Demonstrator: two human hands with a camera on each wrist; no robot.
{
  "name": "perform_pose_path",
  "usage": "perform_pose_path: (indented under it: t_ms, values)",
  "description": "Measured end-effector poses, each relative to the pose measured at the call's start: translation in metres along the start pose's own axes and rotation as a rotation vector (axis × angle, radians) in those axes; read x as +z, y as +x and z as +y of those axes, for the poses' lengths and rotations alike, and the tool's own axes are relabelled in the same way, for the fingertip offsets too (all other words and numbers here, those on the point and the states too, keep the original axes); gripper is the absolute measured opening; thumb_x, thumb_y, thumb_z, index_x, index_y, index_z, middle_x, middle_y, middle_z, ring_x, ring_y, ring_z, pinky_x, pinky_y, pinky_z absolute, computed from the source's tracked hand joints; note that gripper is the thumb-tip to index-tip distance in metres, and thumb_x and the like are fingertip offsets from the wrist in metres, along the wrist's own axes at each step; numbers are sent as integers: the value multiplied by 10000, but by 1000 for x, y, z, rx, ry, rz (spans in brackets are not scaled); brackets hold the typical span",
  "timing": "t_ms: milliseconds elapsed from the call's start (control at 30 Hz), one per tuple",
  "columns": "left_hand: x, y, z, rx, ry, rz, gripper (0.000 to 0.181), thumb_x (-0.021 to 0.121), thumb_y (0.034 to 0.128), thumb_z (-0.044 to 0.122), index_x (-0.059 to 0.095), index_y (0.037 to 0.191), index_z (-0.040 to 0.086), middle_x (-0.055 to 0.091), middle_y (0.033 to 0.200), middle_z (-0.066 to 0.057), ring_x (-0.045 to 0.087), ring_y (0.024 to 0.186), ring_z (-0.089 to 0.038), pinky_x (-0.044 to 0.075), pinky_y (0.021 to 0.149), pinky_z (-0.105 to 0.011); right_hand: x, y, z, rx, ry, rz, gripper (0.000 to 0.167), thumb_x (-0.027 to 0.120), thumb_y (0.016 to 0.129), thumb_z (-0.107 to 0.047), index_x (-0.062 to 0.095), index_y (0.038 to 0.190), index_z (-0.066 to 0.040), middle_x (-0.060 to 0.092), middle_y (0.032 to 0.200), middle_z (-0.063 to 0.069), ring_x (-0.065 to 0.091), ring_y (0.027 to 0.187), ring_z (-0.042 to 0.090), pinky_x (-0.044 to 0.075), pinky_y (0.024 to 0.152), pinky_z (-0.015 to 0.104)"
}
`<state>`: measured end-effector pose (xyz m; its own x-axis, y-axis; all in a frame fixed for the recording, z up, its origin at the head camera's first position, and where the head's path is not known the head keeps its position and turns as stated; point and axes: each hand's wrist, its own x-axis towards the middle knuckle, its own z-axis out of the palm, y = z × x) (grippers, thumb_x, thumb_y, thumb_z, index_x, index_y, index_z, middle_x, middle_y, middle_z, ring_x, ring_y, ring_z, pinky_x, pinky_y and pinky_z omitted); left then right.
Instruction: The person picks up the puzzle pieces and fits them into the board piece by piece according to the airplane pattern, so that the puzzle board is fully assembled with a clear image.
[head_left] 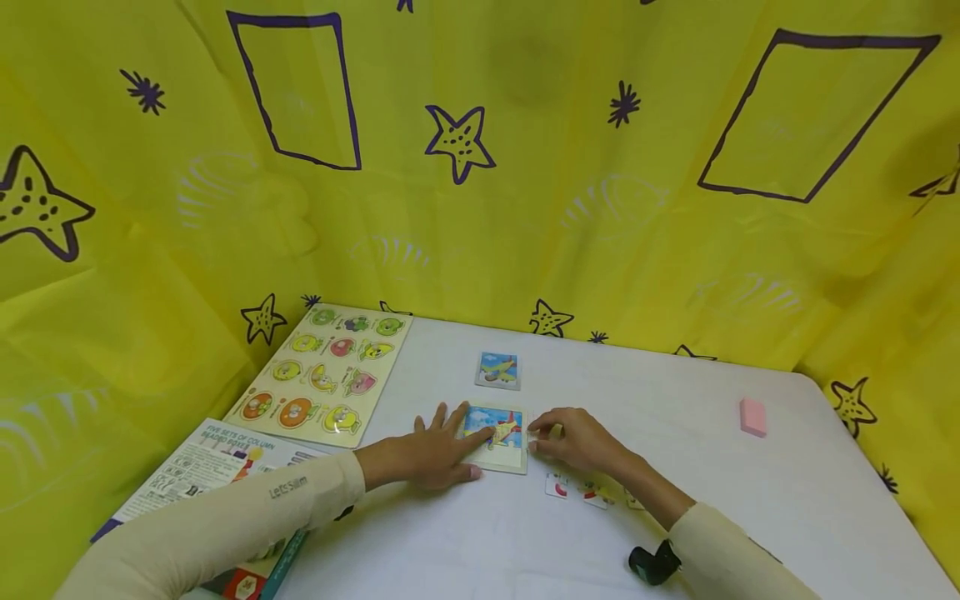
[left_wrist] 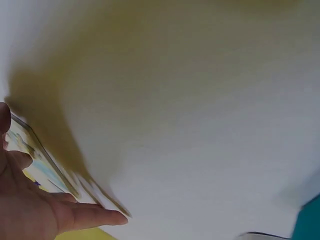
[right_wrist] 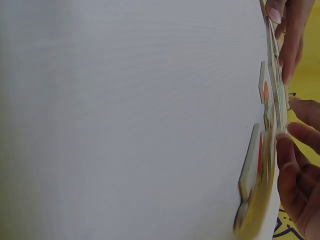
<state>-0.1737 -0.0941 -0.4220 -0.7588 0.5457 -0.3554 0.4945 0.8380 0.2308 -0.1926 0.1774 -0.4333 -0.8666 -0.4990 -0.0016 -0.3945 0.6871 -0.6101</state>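
Observation:
A small jigsaw puzzle (head_left: 504, 460) with an airplane picture on blue sky lies in a pale frame on the white table. My left hand (head_left: 438, 454) spreads its fingers over the puzzle's left side, one fingertip pressing on the picture. At the opposite edge, my right hand (head_left: 576, 439) has curled fingers and holds the frame's side between fingertips and thumb. Loose puzzle pieces (head_left: 557, 484) lie just below the right hand; the forearm hides part of them. Beyond the puzzle sits a smaller airplane picture (head_left: 498, 370).
A fruit puzzle board (head_left: 322, 375) lies at the back left, with a printed box (head_left: 187, 471) partly under my left sleeve. Toward the right is a pink block (head_left: 752, 417). A black object (head_left: 652, 565) lies by my right sleeve. Yellow patterned curtain (head_left: 525, 217) encloses the table.

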Motion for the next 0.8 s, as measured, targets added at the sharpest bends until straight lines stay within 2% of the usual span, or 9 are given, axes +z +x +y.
perform_pose_path:
  t_ms: [167,300,433,533,800]
  values:
    - [4,-4,-10,-29,-1,21,679,483,1007,562,255,1599,320,93,1676,-206,113,1497,-548,208,1115,-745,-4,-17,4,81,-17,41,255,777,879,-270,763,1075,-107,669,887,-83,537,851,125,429,702,251]
    - [6,-6,-18,-47,5,34,671,464,1017,557,251,1601,306,114,1673,-208,119,1497,-544,220,1109,-745,-9,-30,7,95,-34,43,270,803,855,-299,762,1058,-125,672,908,-92,561,880,130,463,756,291]
    - [6,-8,-20,-53,0,37,671,460,1020,551,249,1602,292,120,1670,-215,107,1500,-544,217,1106,-751,-12,-41,5,118,-42,37,306,834,818,-331,758,1045,-141,673,933,-95,588,944,144,485,837,364]
    - [7,-9,-21,-48,2,43,673,455,1022,554,239,1605,294,114,1671,-217,98,1500,-545,212,1105,-755,-11,-48,3,135,-48,30,343,853,788,-365,755,1040,-154,667,950,-101,586,943,138,480,805,328]
    - [12,-7,-23,-48,9,49,681,439,1018,578,225,1607,310,113,1674,-206,91,1506,-534,206,1111,-751,0,-57,-3,104,-113,73,382,874,739,-432,736,1005,-194,636,950,-104,611,935,144,479,793,344]
